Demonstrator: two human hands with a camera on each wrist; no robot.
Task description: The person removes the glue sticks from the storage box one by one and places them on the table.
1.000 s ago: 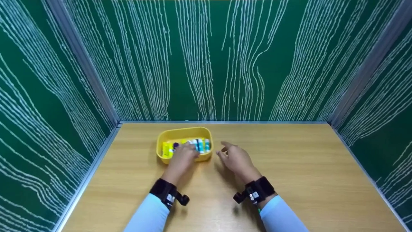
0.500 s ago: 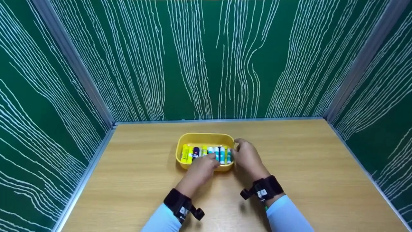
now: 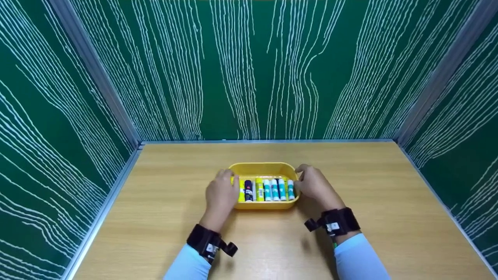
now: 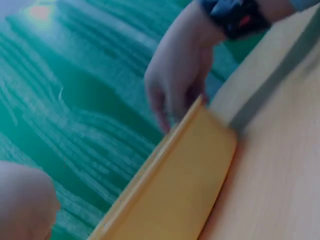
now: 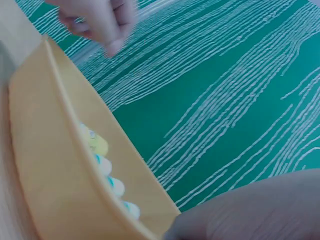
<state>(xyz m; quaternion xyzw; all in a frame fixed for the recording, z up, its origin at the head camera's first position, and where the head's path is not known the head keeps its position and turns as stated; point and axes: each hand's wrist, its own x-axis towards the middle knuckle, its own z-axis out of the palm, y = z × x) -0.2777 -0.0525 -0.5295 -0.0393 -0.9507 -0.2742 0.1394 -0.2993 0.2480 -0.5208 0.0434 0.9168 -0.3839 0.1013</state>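
Note:
A yellow plastic tray (image 3: 264, 206) sits on the wooden table, holding a row of glue sticks (image 3: 275, 190): several white and teal, some yellow, one dark purple (image 3: 248, 190). My right hand (image 3: 317, 186) grips the tray's right end, fingers at the rim; in the left wrist view that hand (image 4: 182, 70) reaches down over the far rim. At the opposite end is my left hand (image 3: 221, 194), its fingers bent loosely down. The right wrist view has the left hand (image 5: 102, 22) just above the tray's end, seemingly apart from the rim. The left hand hides the leftmost sticks.
The wooden table (image 3: 264, 249) is bounded by green panels (image 3: 268, 77) with white wavy lines, behind and on both sides. Metal strips (image 3: 105, 217) run along its edges. Each wrist wears a black strap (image 3: 340, 221) with a small camera.
The tray has slid to the right across the table. My left hand has come out of the tray to its left end. My right hand has taken hold of the right end.

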